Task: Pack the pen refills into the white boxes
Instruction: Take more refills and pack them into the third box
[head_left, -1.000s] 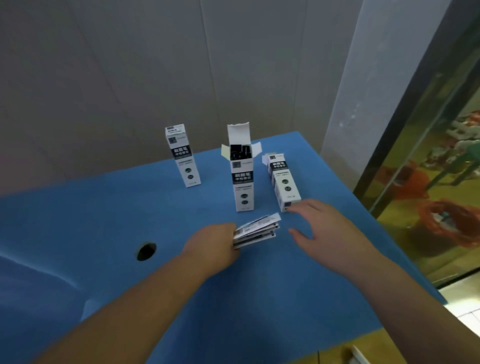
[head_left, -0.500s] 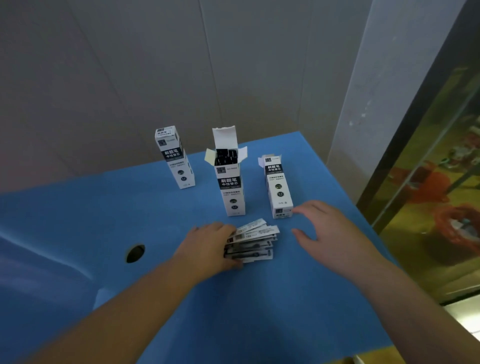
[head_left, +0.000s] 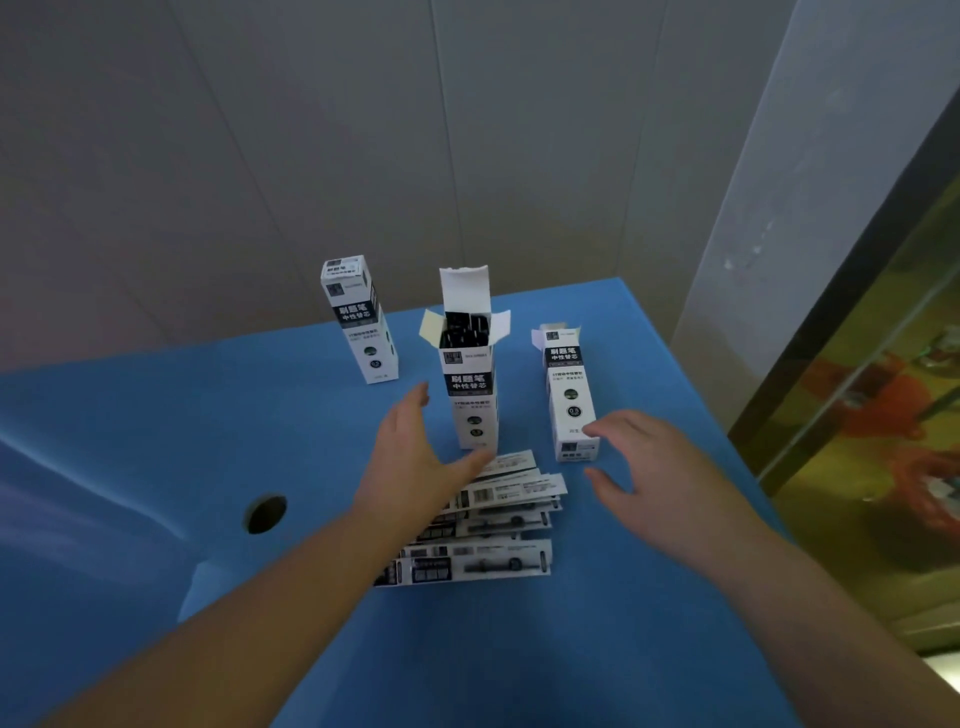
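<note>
Three white boxes with black labels are on the blue table. The left box stands closed. The middle box stands upright with its top flaps open and dark refills showing inside. The right box leans back with a flap open. Several flat refill packets lie fanned out in front of the middle box. My left hand is open above the packets' left end, just left of the middle box, holding nothing. My right hand is open with spread fingers, its fingertips near the base of the right box.
The blue table has a round hole at the left. A grey panelled wall rises right behind the boxes. The table's right edge drops off beside a dark-framed glass partition.
My left hand has let go of the packets, which now lie spread on the table, and has lifted toward the middle box. My right hand has hardly moved.
</note>
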